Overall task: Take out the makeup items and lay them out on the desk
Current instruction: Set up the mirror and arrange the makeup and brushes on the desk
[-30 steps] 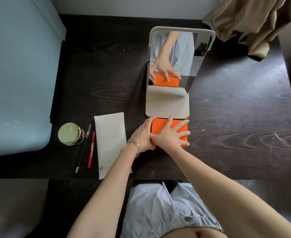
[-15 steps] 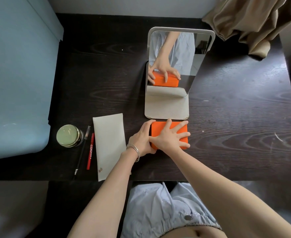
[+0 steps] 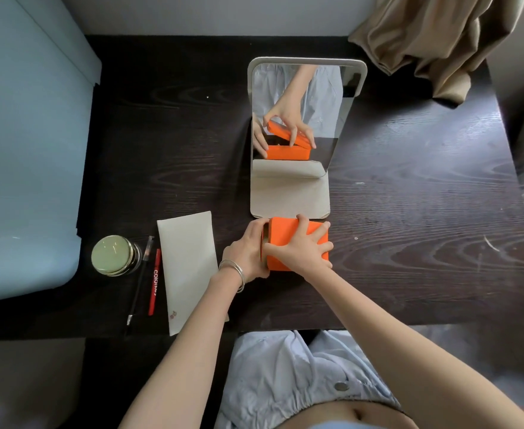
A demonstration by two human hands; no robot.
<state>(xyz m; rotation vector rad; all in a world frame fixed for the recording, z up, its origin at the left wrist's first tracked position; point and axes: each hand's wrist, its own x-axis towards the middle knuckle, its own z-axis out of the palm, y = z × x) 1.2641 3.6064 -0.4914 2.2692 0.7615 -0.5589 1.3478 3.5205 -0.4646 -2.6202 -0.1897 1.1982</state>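
Note:
An orange box (image 3: 285,233) sits on the dark wooden desk (image 3: 409,243) just in front of the standing mirror (image 3: 298,103). My left hand (image 3: 248,252) grips the box's left side. My right hand (image 3: 301,252) is spread over the orange lid and holds it. The mirror's reflection shows the lid tilted up on the left, with a dark gap under it. What is inside the box is hidden. To the left lie a round jar with a pale green lid (image 3: 112,255), a thin black pencil (image 3: 138,280) and a red pencil (image 3: 155,281).
A white flat pouch (image 3: 189,267) lies between the pencils and the box. The mirror's beige base (image 3: 288,196) touches the box's far edge. A light blue cushioned surface (image 3: 22,150) borders the desk's left side. Beige cloth (image 3: 434,35) hangs over the far right corner.
The lid of the orange box, flat and closed before, is now lifted at its left edge under my right hand. My left hand has stayed on the box's left side.

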